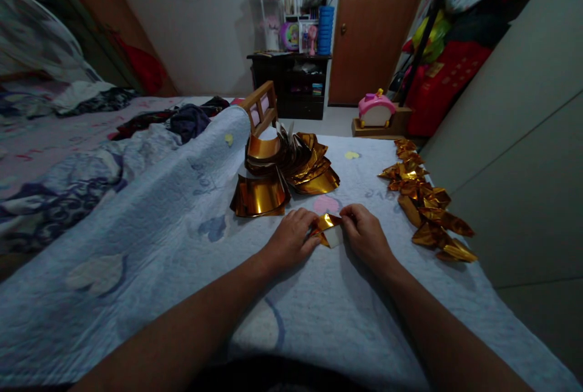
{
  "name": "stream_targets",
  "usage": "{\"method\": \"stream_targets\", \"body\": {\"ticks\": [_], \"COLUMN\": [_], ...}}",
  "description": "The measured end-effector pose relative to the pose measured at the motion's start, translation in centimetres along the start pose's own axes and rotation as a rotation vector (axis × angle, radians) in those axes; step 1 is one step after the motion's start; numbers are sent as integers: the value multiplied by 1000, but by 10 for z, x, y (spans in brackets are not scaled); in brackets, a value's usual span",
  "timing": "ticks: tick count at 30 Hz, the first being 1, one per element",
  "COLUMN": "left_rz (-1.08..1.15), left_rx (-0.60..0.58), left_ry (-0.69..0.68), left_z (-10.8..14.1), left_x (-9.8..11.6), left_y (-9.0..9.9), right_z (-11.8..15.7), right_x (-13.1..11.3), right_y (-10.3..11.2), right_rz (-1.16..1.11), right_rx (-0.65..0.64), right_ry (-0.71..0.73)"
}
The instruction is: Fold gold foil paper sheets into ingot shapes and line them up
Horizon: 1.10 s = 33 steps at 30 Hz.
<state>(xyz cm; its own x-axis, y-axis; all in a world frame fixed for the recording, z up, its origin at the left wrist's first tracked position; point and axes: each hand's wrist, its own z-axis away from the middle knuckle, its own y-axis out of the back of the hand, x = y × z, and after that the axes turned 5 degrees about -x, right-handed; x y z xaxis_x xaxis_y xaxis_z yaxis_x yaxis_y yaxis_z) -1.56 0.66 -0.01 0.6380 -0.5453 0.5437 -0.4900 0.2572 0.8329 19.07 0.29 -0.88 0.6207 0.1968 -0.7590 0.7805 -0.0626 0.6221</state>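
Observation:
Between my two hands is a small piece of gold foil paper, partly folded, with a pale underside showing. My left hand pinches its left end, and my right hand pinches its right end between thumb and fingers. Just beyond my hands lies a fanned stack of gold sheets, curved and shiny. Folded gold foil pieces form a long pile at the right edge of the blue quilted cover.
A wooden rail stands behind the sheets. Rumpled clothes lie on the bed at the left. Farther back are a dark shelf, a pink toy case and a wooden door. A pale cabinet borders the right side.

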Motion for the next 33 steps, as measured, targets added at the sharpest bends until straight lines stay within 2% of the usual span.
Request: {"method": "stream_targets", "body": {"ticks": [7,14,23,28,33], "left_rz": [-16,10,-9,7,97], "left_rx": [-14,2,-4,-3,17], "left_ry": [-11,-32,-19,-23,-27], "left_z": [0,2,-1,-2,-2], "left_x": [0,0,2,2,0], "left_y": [1,1,-2,-1,2], "right_z": [-6,-3,-2,-1,1], "right_x": [14,7,4,2,-4], "right_y": [-3,1,-3,0,5], "right_rz": [353,338,400,321,-27], "right_rx": [-83,-163,-176,-145,-195], "right_ry": [43,47,-6,15,-9]}}
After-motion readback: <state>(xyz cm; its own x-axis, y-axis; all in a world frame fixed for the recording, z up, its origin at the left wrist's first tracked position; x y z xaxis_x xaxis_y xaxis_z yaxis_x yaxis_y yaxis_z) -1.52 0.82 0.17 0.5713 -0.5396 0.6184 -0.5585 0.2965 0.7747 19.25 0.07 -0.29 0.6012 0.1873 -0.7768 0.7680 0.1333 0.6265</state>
